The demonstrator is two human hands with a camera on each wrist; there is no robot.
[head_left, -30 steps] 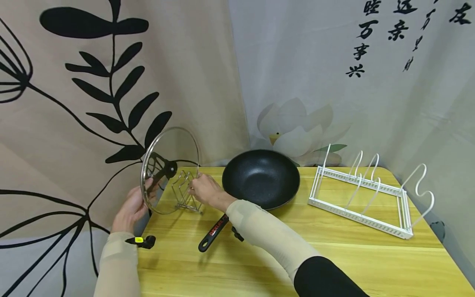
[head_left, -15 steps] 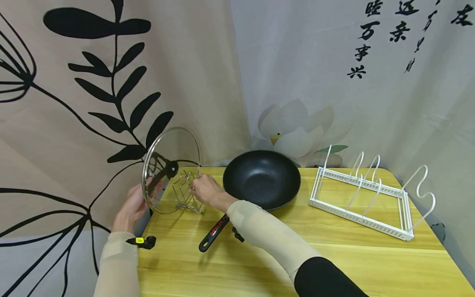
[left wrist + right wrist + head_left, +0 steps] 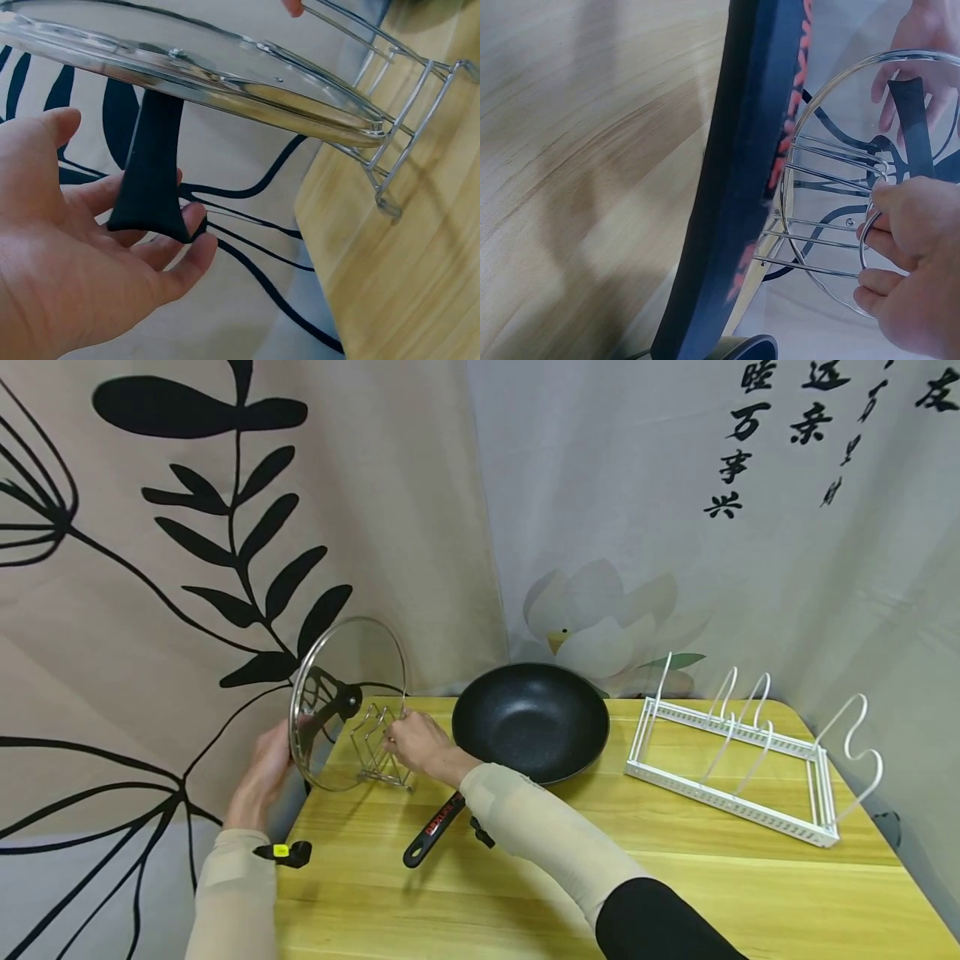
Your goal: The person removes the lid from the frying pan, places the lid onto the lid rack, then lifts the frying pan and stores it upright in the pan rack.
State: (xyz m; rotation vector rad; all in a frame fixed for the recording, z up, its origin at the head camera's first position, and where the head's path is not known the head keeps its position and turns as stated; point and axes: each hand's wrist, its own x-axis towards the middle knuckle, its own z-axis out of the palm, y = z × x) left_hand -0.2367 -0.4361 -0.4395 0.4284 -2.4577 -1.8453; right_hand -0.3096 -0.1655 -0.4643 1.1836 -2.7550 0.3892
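Note:
A glass pot lid with a steel rim and a black handle stands on edge in a small wire rack at the table's left end. My left hand is beside the lid's handle. In the left wrist view its fingers lie loosely behind the handle, the thumb is held away, and no grip shows. My right hand pinches the looped end of the wire rack, with thumb and fingers on the wire in the right wrist view. The left fingertips are partly hidden by the handle.
A black wok sits just right of the rack, its handle pointing toward me under my right forearm. A white rack with upright loops stands at the table's right. Printed curtains hang behind the wooden table.
My left hand's fingers have loosened from the lid's handle, and the hand has drawn slightly left. The lid stays upright in the rack. The right hand keeps its hold on the rack.

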